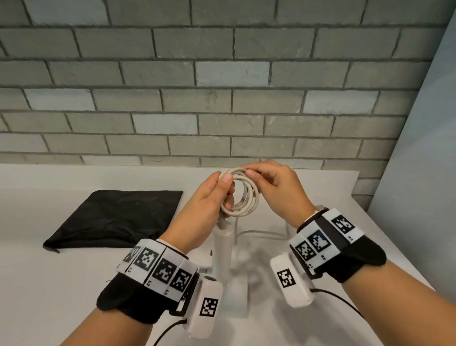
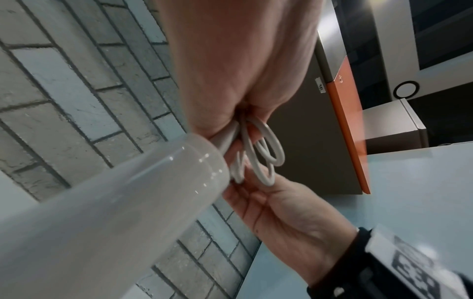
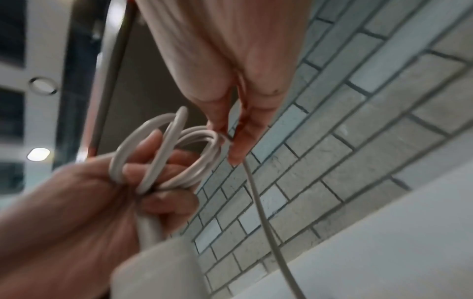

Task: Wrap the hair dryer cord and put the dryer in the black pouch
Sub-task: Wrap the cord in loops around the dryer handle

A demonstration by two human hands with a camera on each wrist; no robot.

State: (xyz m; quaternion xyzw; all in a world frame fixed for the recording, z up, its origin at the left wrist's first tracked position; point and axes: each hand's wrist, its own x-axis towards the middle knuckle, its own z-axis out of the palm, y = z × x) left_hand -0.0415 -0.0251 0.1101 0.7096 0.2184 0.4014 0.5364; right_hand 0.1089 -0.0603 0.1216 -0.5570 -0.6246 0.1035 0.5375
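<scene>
The left hand was clamped on a coil of pale, round-sectioned plastic cord, thumb pressed over the loops, with the slim white plastic hair dryer hanging below that hand above the white bench. The right hand pinched the cord at the coil's top, a free length trailing down from its fingertips. The flat black fabric pouch lay on the bench to the left of the left hand.

Place: indoor room, kind unclear.
Evidence: grey brick wall; white desk; orange-edged cabinet; ceiling lights.
</scene>
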